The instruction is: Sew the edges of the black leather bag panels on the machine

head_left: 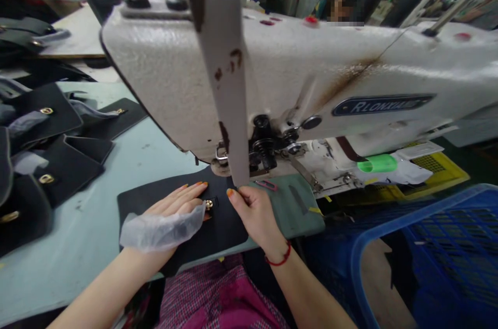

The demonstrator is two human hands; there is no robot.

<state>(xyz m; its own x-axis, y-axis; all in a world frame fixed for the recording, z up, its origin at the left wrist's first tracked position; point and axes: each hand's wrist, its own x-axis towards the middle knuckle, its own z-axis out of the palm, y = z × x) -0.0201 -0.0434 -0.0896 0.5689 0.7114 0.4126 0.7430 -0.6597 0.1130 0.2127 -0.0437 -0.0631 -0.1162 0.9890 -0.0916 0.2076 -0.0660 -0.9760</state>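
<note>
A black leather piece (218, 225) with a small gold clasp (209, 205) lies on the sewing table under the head of a white sewing machine (295, 74). My left hand (177, 204) rests flat on the piece, fingers stretched out, with a clear plastic cover (163, 229) over the wrist. My right hand (254, 209) presses on the piece's right side beside the needle area, fingers curled and pressed together; I cannot see anything held in them. A red cord circles my right wrist.
Several black leather pieces with gold clasps (46, 163) are piled at the left on the pale blue table (89, 225). A blue plastic crate (439, 251) stands at the right, a yellow tray (439, 173) behind it. Another person sits beyond the machine.
</note>
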